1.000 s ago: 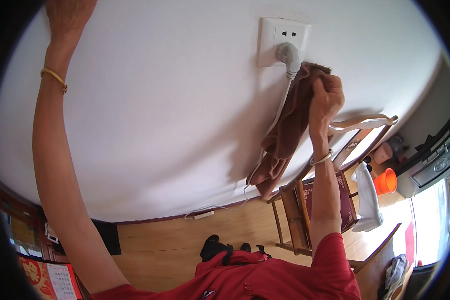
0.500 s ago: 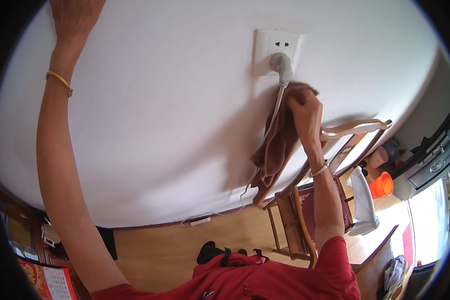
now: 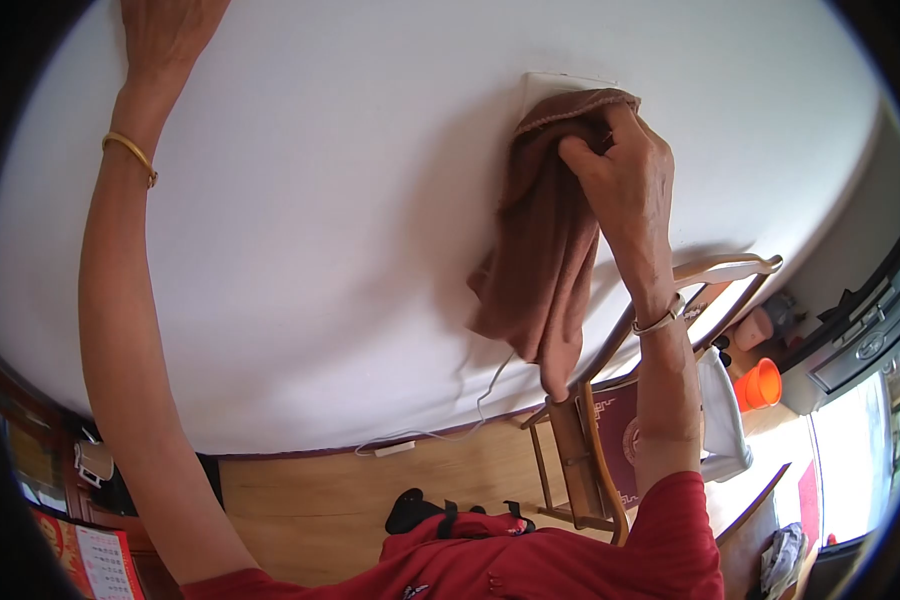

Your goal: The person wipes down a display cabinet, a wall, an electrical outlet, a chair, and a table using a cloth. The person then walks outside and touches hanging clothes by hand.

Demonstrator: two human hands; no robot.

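Note:
My right hand (image 3: 630, 180) pinches a brown cloth (image 3: 550, 240) by its upper part, fingers closed on the fabric. Held up against the wall, the cloth hangs in folds over a white wall socket (image 3: 542, 86), of which only the top and left edges show. The plug is hidden behind it. Below the cloth, a white cord (image 3: 492, 385) comes out and runs down to the floor. High at the left, my left hand (image 3: 173, 40) is up by the white wall (image 3: 320, 200); its fingers are cut off by the frame's top edge.
A wooden chair (image 3: 580, 465) with a dark red seat stands close under my right arm. Along the wall's foot lies a white power strip (image 3: 395, 449). Farther right are an orange bucket (image 3: 758, 384) and a grey cabinet (image 3: 850, 360). A red calendar (image 3: 95, 560) is at lower left.
My right hand has moved up with the brown cloth, from beside the cord to over the socket. The plug and most of the socket are now covered. My left hand shifted slightly right in view.

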